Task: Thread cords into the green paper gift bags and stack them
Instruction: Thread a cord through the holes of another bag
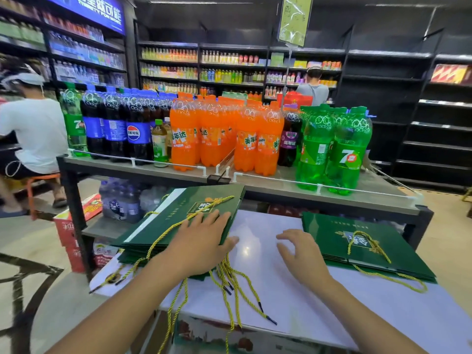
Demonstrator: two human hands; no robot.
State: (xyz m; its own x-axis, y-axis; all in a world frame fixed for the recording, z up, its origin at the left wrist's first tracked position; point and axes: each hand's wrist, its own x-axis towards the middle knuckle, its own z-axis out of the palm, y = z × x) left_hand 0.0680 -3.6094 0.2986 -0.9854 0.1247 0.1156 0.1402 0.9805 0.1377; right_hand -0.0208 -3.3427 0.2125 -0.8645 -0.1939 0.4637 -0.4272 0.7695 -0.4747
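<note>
A stack of flat green paper gift bags (pixel 178 215) lies on the left of a white table (pixel 258 238), with loose yellow cords (pixel 229 279) spilling over its near edge. My left hand (pixel 201 244) rests flat on the near right corner of this stack, fingers straight, thumb over the edge. A second, lower stack of green bags (pixel 332 226) with a yellow cord (pixel 370 245) threaded through it lies at the right. My right hand (pixel 301 251) hovers over the bare table between the stacks, fingers loosely curled, holding nothing.
Behind the table stands a metal display shelf (pixel 268 180) full of large soda bottles (pixel 258 139). A seated person (pixel 30 134) is at the far left and another person (pixel 313 85) stands at the back shelves. Red cartons (pixel 74 226) sit on the floor at left.
</note>
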